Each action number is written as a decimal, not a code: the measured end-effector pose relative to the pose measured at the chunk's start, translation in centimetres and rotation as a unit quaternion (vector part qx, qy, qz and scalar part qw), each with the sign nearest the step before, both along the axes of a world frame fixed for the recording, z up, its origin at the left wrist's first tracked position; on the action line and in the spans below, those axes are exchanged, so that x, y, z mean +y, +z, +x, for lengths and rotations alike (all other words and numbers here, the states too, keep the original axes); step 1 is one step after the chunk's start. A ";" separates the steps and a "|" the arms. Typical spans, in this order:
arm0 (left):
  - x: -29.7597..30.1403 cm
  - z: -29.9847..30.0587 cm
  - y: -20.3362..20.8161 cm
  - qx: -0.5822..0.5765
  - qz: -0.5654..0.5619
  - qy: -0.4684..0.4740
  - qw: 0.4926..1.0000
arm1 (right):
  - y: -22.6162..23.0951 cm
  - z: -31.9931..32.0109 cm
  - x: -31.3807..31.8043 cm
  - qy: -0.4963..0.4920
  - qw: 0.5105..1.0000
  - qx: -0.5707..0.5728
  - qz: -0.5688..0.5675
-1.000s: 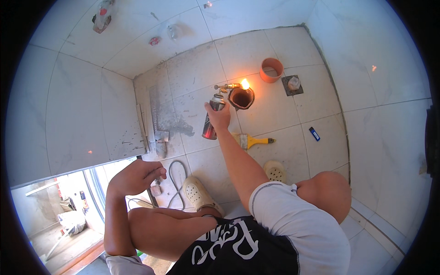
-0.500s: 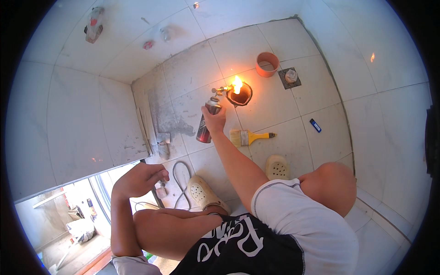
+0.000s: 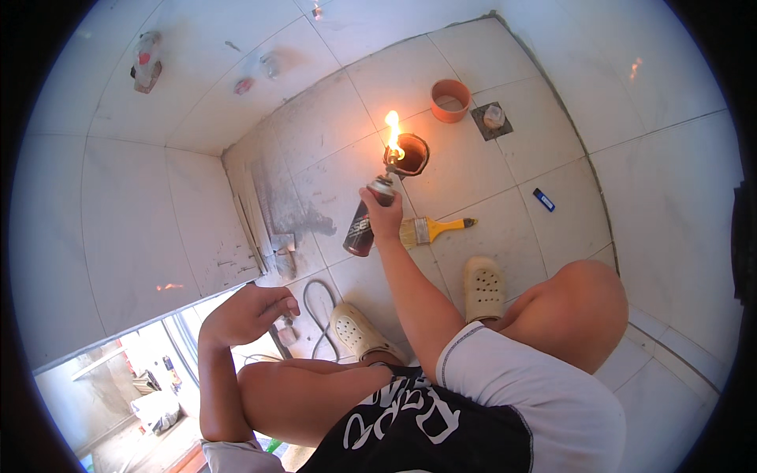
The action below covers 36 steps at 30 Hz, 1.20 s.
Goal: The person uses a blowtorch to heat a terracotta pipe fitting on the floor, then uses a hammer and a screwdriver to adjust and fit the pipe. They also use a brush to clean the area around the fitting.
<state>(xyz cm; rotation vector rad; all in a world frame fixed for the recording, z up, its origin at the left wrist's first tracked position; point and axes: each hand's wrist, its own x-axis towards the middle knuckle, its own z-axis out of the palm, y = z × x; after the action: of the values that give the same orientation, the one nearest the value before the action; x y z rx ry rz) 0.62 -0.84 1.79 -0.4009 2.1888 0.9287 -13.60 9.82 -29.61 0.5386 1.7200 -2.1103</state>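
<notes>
My right hand is closed around a gas torch canister, dark with a pale collar. Its brass nozzle points away from me and burns with a yellow-orange flame. The flame stands over the left edge of a round pipe opening in the tiled floor, whose rim looks dark and rough. My left hand hangs over my left knee with its fingers curled in and nothing visible in them. Close to my right wrist, a wide paintbrush with a yellow handle lies on the tiles.
An orange pipe ring stands beyond the opening, beside a square floor drain with a whitish lump in it. A blue lighter lies at the right. A hammer-like tool and a grey hose are at the left, near my clog.
My right hand has turned the torch, so its nozzle points away from me instead of rightward. The flame now rises at the opening's left edge. My left hand stays curled.
</notes>
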 end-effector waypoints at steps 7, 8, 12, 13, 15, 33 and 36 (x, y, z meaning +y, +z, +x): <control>-0.1 0.0 0.2 -0.011 0.000 -0.004 1.000 | -1.2 0.4 2.4 -0.054 0.987 -0.038 -0.145; -0.1 0.0 0.3 -0.007 0.006 -0.005 1.000 | -1.3 0.3 2.8 -0.052 0.986 -0.044 -0.152; -0.1 0.0 0.2 -0.001 0.014 0.001 1.000 | -2.2 -0.2 4.3 -0.055 0.976 -0.095 -0.187; -0.2 0.0 0.1 0.005 0.014 -0.003 1.000 | -2.4 -0.2 4.4 -0.050 0.974 -0.099 -0.197; -0.2 0.0 0.0 -0.007 0.016 -0.002 1.000 | -3.0 0.2 4.4 -0.063 0.971 -0.097 -0.208; 0.3 -0.6 0.3 -0.038 -0.002 0.002 0.999 | -2.9 2.9 4.1 -0.092 0.865 -0.210 -0.447; 0.2 -0.6 0.1 -0.042 0.002 0.007 0.999 | -3.1 3.0 3.9 -0.096 0.866 -0.215 -0.440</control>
<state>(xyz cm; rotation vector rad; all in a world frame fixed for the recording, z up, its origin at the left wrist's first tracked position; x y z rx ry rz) 0.05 -0.63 1.92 -0.4454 2.1101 0.9065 -10.63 13.70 -32.74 0.8071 0.3751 -2.3689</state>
